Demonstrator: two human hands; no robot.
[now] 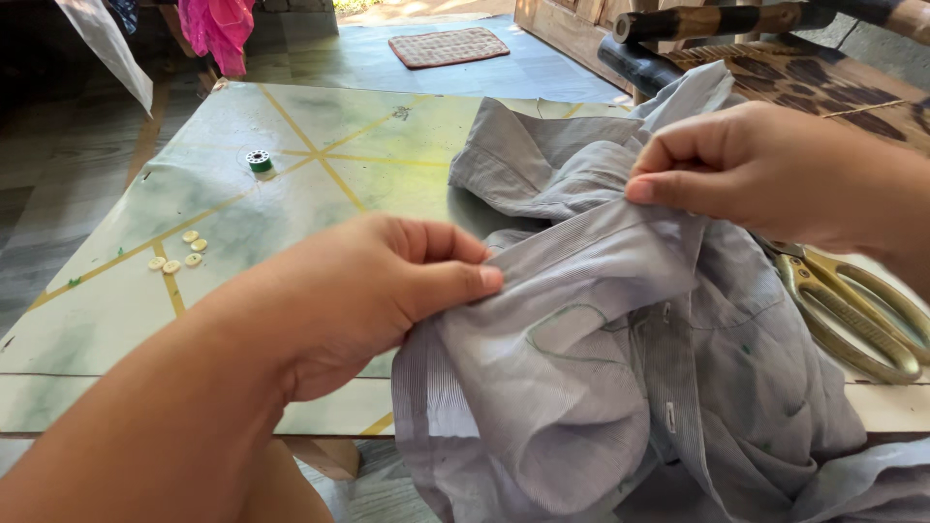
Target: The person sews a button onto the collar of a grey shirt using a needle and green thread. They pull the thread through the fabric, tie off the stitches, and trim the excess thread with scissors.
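While the grey shirt (pixel 620 358) is pinched by left hand (pixel 358 291) and right hand (pixel 765 169), the fold should be kept taut, clear of 5 buttons (pixel 179 250).

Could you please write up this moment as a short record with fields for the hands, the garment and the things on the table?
Left hand: pinches the grey shirt at a folded edge
Right hand: pinches the same edge further along
Shirt: crumpled, hanging over the table edge
Scissors: gold-handled, right of shirt
Buttons: five, pale, left of hands
Thread spool: green, beyond buttons
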